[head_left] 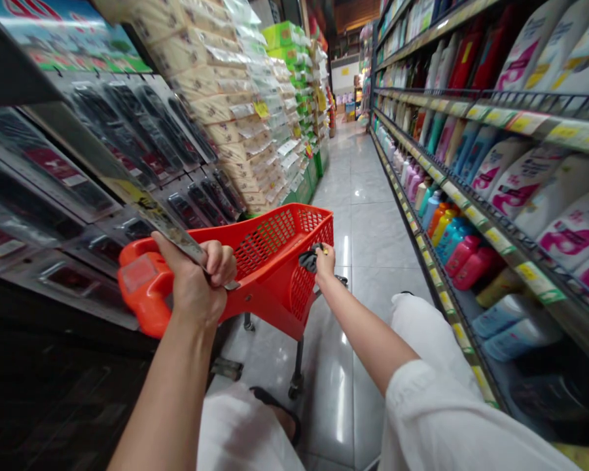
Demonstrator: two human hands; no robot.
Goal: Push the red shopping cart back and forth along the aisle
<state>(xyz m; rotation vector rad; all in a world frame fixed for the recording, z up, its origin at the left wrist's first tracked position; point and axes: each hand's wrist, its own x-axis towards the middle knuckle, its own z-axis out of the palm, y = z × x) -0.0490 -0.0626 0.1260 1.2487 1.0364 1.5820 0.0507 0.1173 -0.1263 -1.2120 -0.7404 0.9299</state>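
Observation:
My left hand (199,278) is closed around a long flat strip (161,219) that bears a yellow label and runs to the upper left. I cannot tell whether this strip is part of the shelving. Behind that hand is the orange handle (140,275) of a red plastic shopping cart (269,288). The cart's perforated basket looks bare where its inside shows. My right hand (326,261) is closed on a small dark grey bundle (308,260), with a bit of yellow at the fingers, right by the basket's perforated side.
Bottles (471,258) fill the shelves on the right. Packaged dark goods (196,199) hang on the left, with stacked cream boxes (230,111) and green boxes (289,39) beyond. A glossy tiled aisle floor (368,170) runs ahead. My white-clothed legs (427,327) are close below.

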